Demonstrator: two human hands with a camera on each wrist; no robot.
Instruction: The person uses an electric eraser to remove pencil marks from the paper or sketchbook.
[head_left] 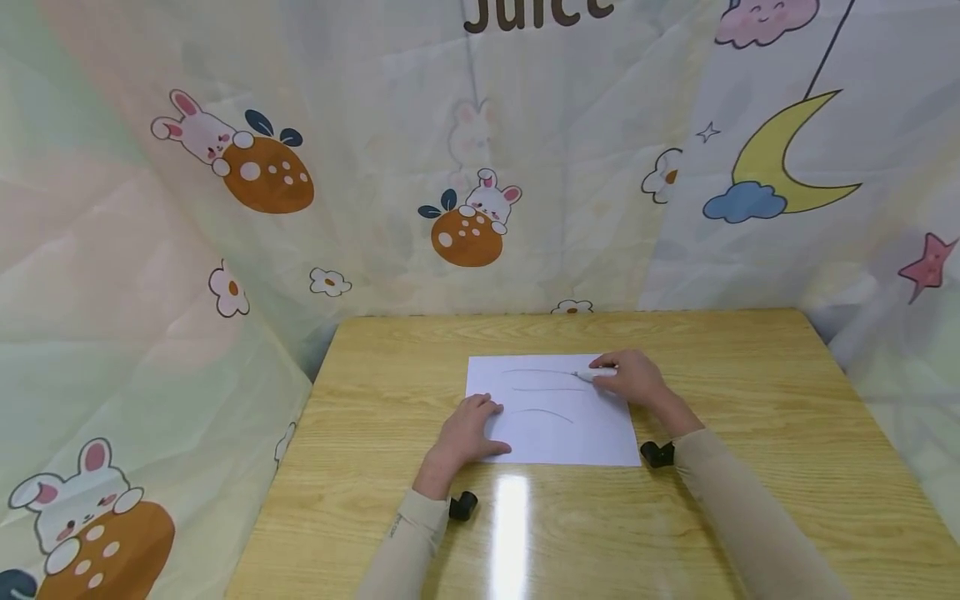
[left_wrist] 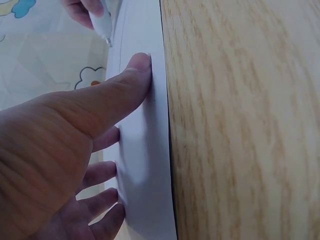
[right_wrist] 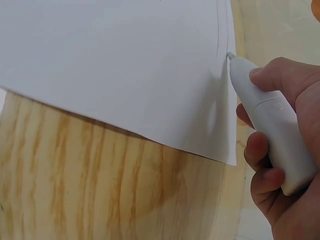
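Observation:
A white sheet of paper [head_left: 555,442] with several thin dark lines lies on the wooden table. My right hand [head_left: 632,377] grips a thick white pen-shaped electric eraser [right_wrist: 267,117], thumb on top and fingers curled beneath. Its narrow grey tip is right at the right end of the uppermost line, as the head view shows. My left hand [head_left: 467,429] rests on the paper's left edge with spread fingers. In the left wrist view, the thumb [left_wrist: 120,92] lies across the sheet and the fingertips touch its far side.
The wooden table [head_left: 375,433] extends around the sheet. A printed cloth [head_left: 375,167] with rabbits and flowers hangs behind and to the sides. Below the wrists are black camera mounts [head_left: 463,506], one on each sleeve.

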